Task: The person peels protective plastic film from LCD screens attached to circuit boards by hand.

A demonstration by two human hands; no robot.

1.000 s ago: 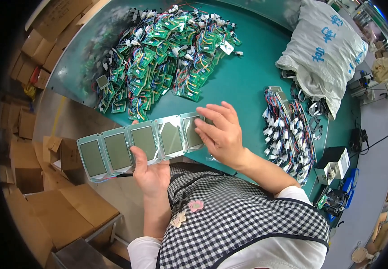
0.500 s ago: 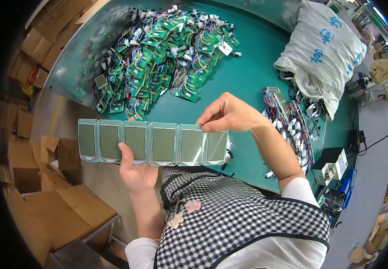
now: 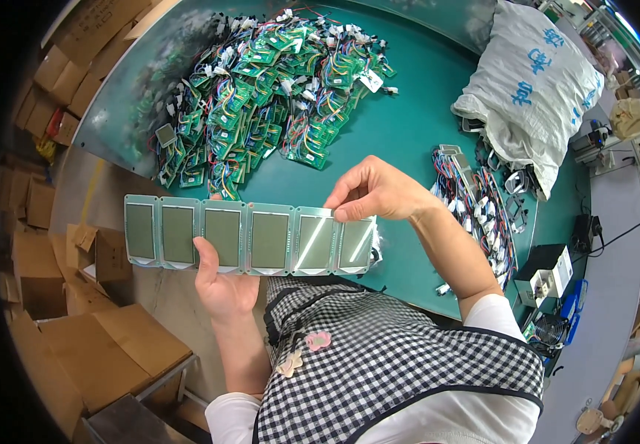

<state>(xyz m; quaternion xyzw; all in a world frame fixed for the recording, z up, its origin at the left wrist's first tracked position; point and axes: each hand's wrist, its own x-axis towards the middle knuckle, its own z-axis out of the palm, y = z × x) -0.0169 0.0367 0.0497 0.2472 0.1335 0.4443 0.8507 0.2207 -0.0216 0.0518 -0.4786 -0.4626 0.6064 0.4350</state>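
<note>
The LCD panel strip (image 3: 267,238), earlier tilted, is nearly level; left hand (image 3: 225,286) grasps it, right hand (image 3: 383,194) pinches its edge.

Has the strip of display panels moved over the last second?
Yes. Judged against the circuit-board pile, the display strip has turned clockwise in view: its left end sits higher, its right part lower, farther from the pile.

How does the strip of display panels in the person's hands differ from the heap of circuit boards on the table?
The strip is one straight row of six panels; the heap is many boards overlapping. The strip shows flat grey screens; the heap shows coloured wires and white connectors. The left hand and right hand hold the strip; the heap lies on the table. Both show some green.
</note>
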